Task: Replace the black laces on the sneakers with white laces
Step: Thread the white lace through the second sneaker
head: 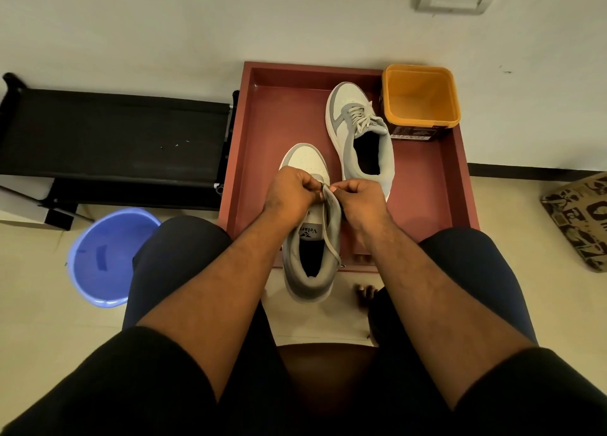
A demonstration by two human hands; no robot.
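Observation:
A grey-and-white sneaker [305, 159] is held up over the near edge of a red-brown tray [262, 133], toe pointing away from me. My left hand [290, 194] and my right hand [359, 199] meet over its eyelets, both pinching a white lace [330, 235] whose loose end trails down across the shoe's opening. My hands hide the eyelets. The second sneaker [358, 133] lies in the tray further back, fully laced with a white lace [363, 117]. No black lace is visible.
An empty orange tub [420, 97] stands at the tray's back right corner. A blue bucket [105, 255] sits on the floor at left, beside a black rack [111, 140]. A patterned cushion [581, 218] lies at right. My knees flank the tray.

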